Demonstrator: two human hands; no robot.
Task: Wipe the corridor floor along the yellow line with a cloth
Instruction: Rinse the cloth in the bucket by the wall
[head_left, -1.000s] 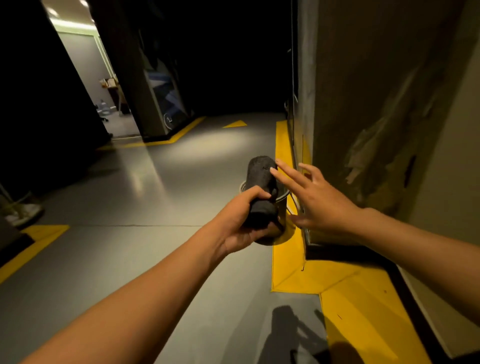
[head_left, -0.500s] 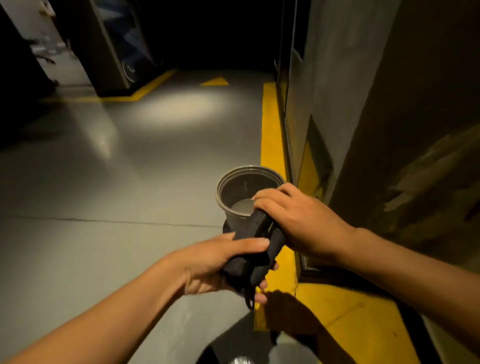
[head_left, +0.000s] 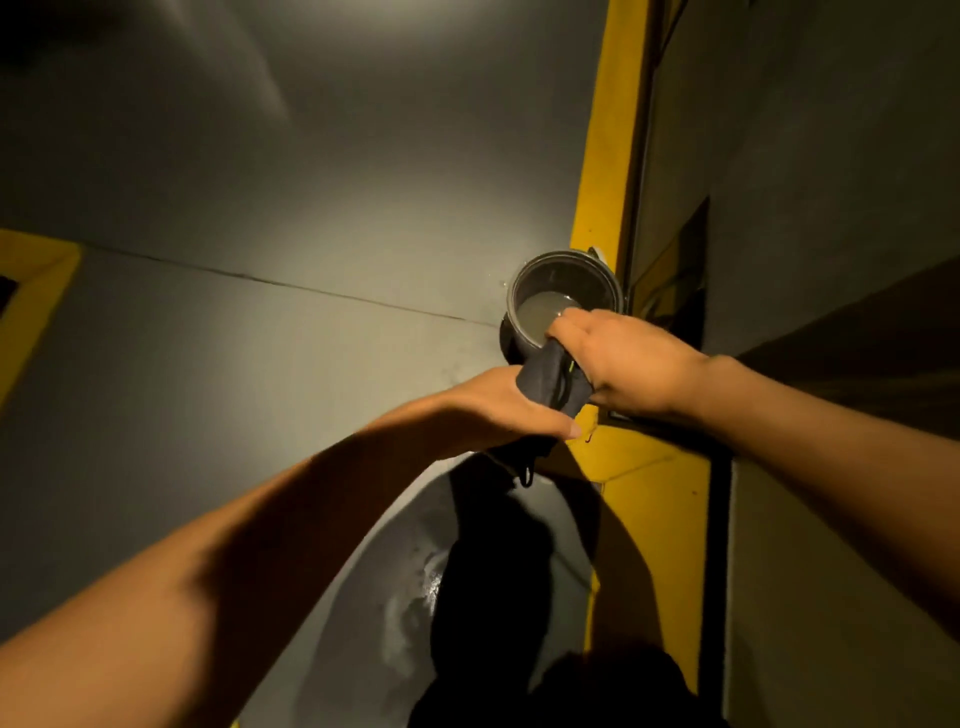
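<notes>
Currently both of my hands hold the dark grey, rolled-up cloth (head_left: 550, 382) in the air: my left hand (head_left: 493, 408) is clenched round its lower end, thumb lying across the top, and my right hand (head_left: 618, 358) is curled round its upper end, so the roll is gripped at both ends as if for wringing. A loose tail of fabric hangs below my left hand. The cloth sits just in front of the clear round plastic container (head_left: 563, 291), which stands on the grey corridor floor (head_left: 270, 197) at the inner edge of the painted yellow line (head_left: 605, 156) and holds a shallow pool of cloudy liquid. Progress, as I judge it: preparation only. The cloth is off the floor, so no wiping stroke is under way. A glossy wet patch (head_left: 415, 603) lies on the floor near my feet; whether it is drip or a wiped area I cannot tell. The whole length of line ahead looks left to do. Room: the yellow line runs straight away from me, hard against the dark grey wall (head_left: 810, 208) on my right, with a dark recess at its foot beside the container. To the left the floor is broad and open. The container stands on the wiping path and will likely need shifting.
</notes>
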